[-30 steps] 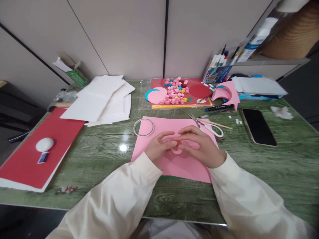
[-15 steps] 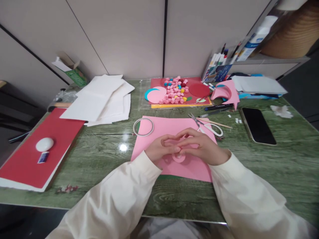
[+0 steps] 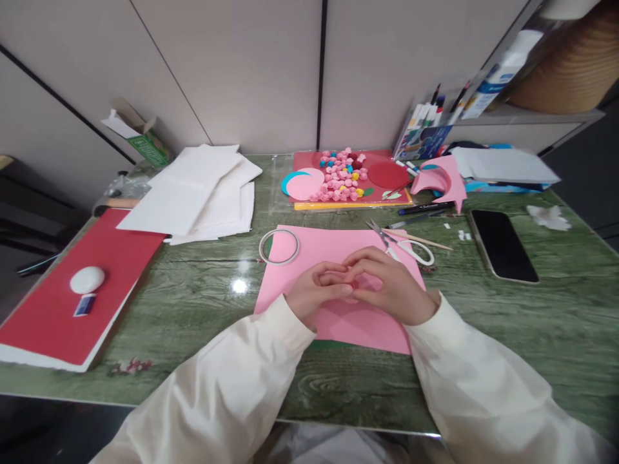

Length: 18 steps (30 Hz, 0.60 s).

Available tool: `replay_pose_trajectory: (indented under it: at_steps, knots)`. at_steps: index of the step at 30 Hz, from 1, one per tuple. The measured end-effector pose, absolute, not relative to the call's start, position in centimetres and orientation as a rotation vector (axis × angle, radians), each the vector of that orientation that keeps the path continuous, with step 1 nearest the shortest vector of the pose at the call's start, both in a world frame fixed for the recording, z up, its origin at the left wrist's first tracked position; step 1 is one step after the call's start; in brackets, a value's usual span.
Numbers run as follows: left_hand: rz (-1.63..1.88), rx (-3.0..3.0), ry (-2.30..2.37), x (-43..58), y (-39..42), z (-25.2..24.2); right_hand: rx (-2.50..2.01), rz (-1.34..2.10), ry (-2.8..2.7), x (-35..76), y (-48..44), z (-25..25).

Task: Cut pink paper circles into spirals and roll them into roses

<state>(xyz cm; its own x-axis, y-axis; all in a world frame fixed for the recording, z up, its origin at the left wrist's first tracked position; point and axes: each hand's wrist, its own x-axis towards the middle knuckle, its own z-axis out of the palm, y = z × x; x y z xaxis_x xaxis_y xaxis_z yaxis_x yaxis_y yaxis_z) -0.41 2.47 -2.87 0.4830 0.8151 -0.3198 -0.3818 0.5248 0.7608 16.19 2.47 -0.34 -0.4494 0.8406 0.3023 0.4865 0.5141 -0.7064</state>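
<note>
My left hand (image 3: 320, 291) and my right hand (image 3: 391, 283) meet over a pink sheet of paper (image 3: 294, 293), fingertips pressed together. Between them is a small curled piece of pink paper (image 3: 352, 300), mostly hidden by the fingers. Both hands are closed on it. At the sheet's upper left corner lies a roll of tape (image 3: 262, 247). White-handled scissors (image 3: 420, 252) rest open across its upper right corner, with a thin wooden stick (image 3: 438, 243) beside them.
Behind the sheet, many small pink, blue and yellow paper pieces (image 3: 338, 183) lie on a red packet (image 3: 309, 161). White sheets (image 3: 178, 187) and a red board (image 3: 91, 328) bearing a white oval object (image 3: 88, 280) are left. A phone (image 3: 503, 245) and a pink paper offcut (image 3: 452, 180) are right.
The fingers have drawn in around the curled pink paper, whose round edge showed below them before and is now mostly covered. The things on the table have stayed put.
</note>
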Motion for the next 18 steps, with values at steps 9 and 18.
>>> replay_pose_trajectory:
  at_steps: [9, 18]
  knots:
    - [0.692, 0.846, 0.774, -0.99, 2.96, -2.81, -0.961, 0.744, -2.233, 16.72, 2.6, -0.15]
    - [0.77, 0.796, 0.761, -0.61, 2.69, -2.3, -0.999, 0.671, -2.19, 16.73, 2.67, -0.39]
